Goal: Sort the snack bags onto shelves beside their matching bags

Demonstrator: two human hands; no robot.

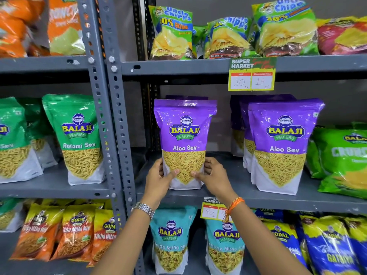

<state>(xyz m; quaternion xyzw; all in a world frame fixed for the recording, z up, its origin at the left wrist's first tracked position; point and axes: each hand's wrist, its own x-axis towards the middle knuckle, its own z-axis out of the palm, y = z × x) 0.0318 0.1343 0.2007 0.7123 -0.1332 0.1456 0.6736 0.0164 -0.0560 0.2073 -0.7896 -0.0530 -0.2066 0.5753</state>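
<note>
A purple Balaji Aloo Sev bag (184, 135) stands upright on the grey middle shelf (234, 193), with another purple bag just behind it. My left hand (158, 179) grips its lower left side and my right hand (214, 177) grips its lower right side, thumbs on the front. More purple Aloo Sev bags (282, 143) stand in a row further right on the same shelf, with a gap between them and the held bag.
Green Ratlami Sev bags (79, 139) fill the left unit past the grey upright post (111, 124). Uncle Chipps bags (172, 32) sit on the shelf above, teal Balaji bags (170, 239) below. Green bags (341, 159) lie at far right. A price tag (251, 75) hangs overhead.
</note>
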